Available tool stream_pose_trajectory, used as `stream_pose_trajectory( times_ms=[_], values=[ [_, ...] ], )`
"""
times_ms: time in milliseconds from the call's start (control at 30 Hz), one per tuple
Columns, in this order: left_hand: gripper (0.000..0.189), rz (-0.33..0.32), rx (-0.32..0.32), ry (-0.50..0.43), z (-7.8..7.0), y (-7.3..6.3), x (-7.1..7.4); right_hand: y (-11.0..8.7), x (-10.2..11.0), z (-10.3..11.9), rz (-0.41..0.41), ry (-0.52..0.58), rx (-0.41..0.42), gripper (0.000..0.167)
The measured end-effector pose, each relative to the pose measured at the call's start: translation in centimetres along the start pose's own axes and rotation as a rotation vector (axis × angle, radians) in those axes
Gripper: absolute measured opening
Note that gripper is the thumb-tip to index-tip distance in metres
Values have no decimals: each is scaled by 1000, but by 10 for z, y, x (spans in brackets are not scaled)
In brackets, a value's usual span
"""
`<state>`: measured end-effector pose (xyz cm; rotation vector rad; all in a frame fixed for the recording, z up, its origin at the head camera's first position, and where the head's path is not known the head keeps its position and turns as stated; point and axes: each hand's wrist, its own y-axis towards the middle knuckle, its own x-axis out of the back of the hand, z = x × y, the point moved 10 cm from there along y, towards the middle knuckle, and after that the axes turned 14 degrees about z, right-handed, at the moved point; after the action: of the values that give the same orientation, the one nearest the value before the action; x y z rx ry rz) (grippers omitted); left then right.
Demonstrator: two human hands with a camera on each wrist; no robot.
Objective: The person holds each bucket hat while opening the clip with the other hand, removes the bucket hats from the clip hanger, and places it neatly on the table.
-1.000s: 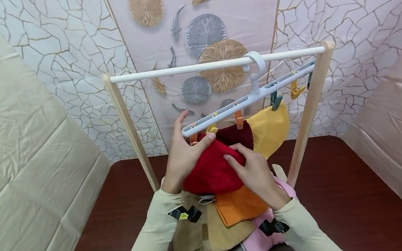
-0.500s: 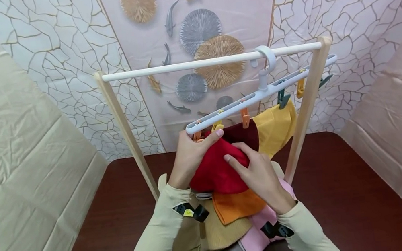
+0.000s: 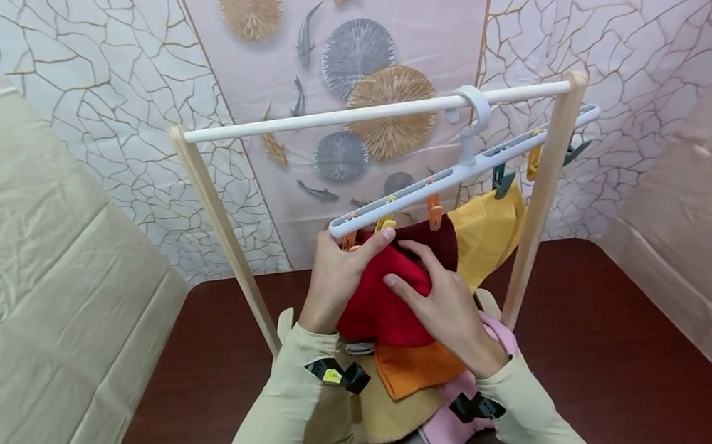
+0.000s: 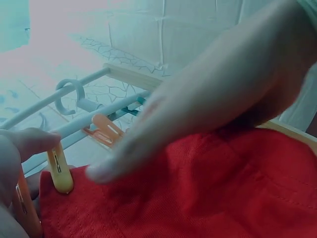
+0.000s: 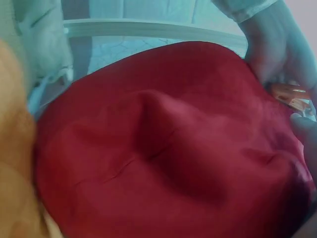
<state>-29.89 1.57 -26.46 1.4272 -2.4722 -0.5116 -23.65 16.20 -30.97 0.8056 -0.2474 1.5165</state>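
Wall discs (image 3: 390,111): headcam; red cloth (image 3: 380,309): everywhere

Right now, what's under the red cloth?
Below the red cloth: orange cloth, a pale strip and tan cloth. The orange cloth's upper part is covered; anything fully hidden is unknown.

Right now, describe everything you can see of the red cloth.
The red cloth is bright red and looks like woven fabric, with fine stitched lines, soft creases and a rounded bulge. It lies below one end of the pale hanger, partly overlapping an orange cloth in the head view. A yellow clip lies over its upper corner. The left hand is at that corner; the right hand touches the other side.
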Motion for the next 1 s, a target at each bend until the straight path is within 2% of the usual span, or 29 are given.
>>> stream_pose_trajectory(
  times_ms=[67,267,433,600,833,1000],
  values=[
    [35,-6,-2,-6,0,-1,1,5,-1,6,-2,-25,5,51],
    [35,-1,2,0,-1,-1,0,14,0,22,-26,-90,36,38],
    [29,0,6,-6,0,2,1,16,0,22,-65,-31,55,24],
    [26,-6,18,-76,4,6,-4,13,0,15,-99,38,78,16],
    [29,-18,66,-113,11,5,-7,4,-1,5,-46,43,25,19],
    [29,-29,71,-140,16,2,-13,-2,2,2,-18,16,-14,20]
  ],
)
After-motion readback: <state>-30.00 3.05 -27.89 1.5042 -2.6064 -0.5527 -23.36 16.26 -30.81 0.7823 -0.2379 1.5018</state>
